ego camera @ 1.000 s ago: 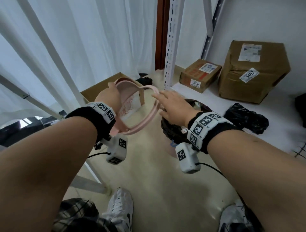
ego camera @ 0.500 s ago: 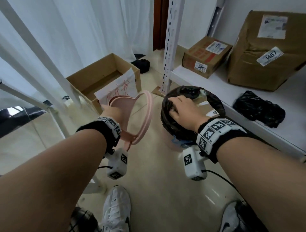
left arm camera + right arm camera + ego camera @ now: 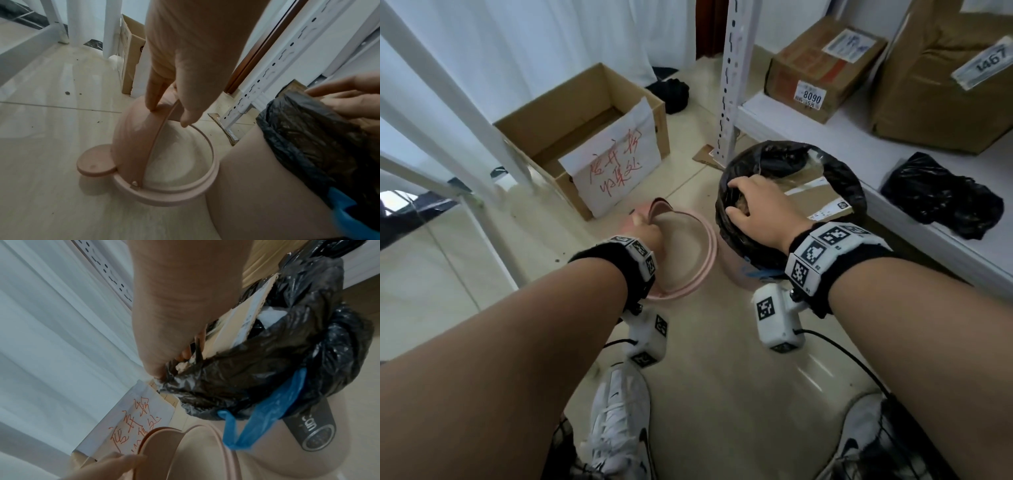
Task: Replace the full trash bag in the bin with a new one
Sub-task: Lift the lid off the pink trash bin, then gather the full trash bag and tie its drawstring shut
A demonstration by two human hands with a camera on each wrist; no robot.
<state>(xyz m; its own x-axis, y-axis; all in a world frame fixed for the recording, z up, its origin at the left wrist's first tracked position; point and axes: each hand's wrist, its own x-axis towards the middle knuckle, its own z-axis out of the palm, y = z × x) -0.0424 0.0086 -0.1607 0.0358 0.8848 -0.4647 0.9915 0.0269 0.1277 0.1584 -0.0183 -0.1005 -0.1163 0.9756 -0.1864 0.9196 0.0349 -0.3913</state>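
A pink bin (image 3: 736,274) stands on the floor, lined with a full black trash bag (image 3: 849,192) holding cardboard and paper. My right hand (image 3: 753,202) grips the bag's near left rim, thumb outside and fingers inside (image 3: 172,365). A blue plastic strip (image 3: 267,410) hangs below the black bag (image 3: 267,369). My left hand (image 3: 643,229) pinches the top of the pink ring lid (image 3: 709,253), which is off the bin. In the left wrist view the lid (image 3: 164,194) sits tilted on the floor beside the bin (image 3: 257,194). A crumpled black bag (image 3: 941,195) lies on the shelf.
An open cardboard box (image 3: 585,137) with a handwritten paper sign stands on the floor behind the lid. A white shelf post (image 3: 729,85) rises just behind the bin. Two parcels (image 3: 822,68) (image 3: 945,78) rest on the low shelf. White frame legs (image 3: 465,137) are to the left, my shoes (image 3: 619,421) below.
My left hand has brought the pink lid down from chest height to the floor, left of the bin. My right hand left the lid and took hold of the black bag's rim.
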